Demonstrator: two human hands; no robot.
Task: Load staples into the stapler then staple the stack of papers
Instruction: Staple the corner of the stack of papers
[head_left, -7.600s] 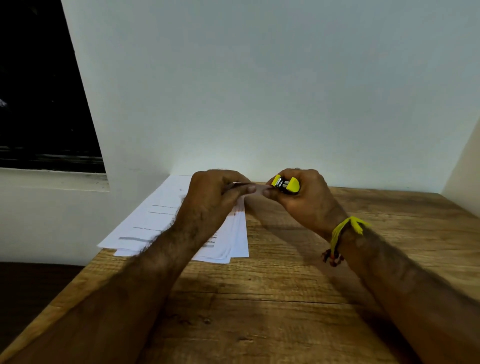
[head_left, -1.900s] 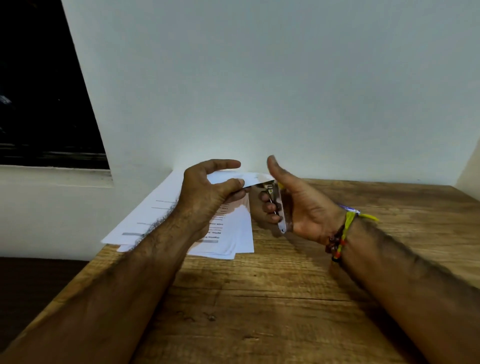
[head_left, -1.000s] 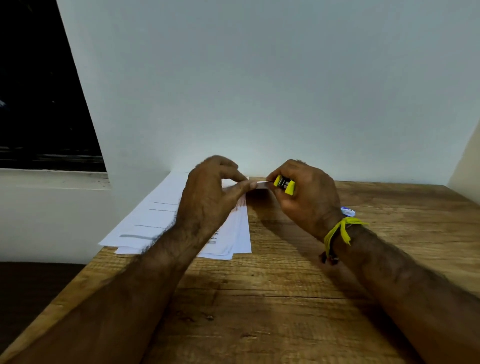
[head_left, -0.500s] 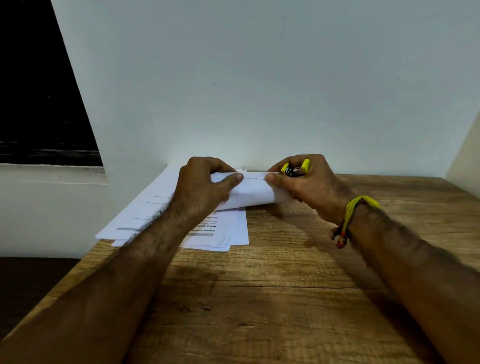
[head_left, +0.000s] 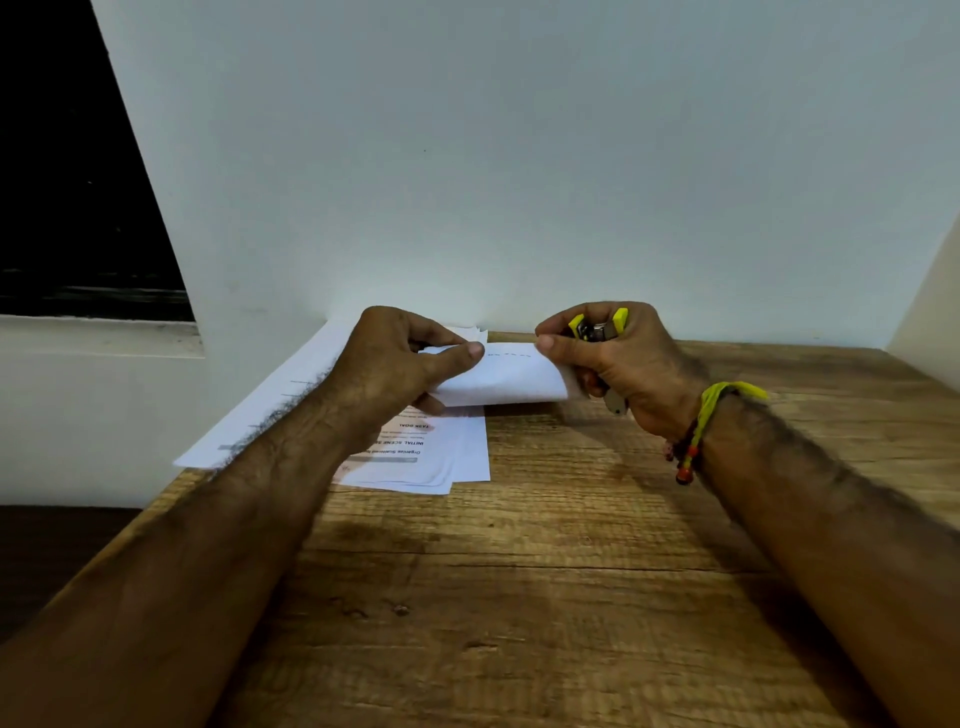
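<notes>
Stapler (head_left: 597, 330) sitting clenched in right hand (head_left: 618, 369); both hands pinching a folded sheet (head_left: 501, 376), left hand (head_left: 395, 374) steadying it, likely checking staples.

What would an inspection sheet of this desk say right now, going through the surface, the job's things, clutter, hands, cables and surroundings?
Surface: wooden table, grain visible, set against the wall.
Job's things: yellow stapler in the right hand; folded paper raised between both hands, a row of small marks near its top edge; stack of papers flat at the table's left rear, overhanging the edge.
Clutter: nothing seen.
Hands: left hand pinches the folded paper; right hand grips the stapler and pinches the paper's other end.
Cables: nothing seen.
Surroundings: white wall; dark window on the left.
</notes>
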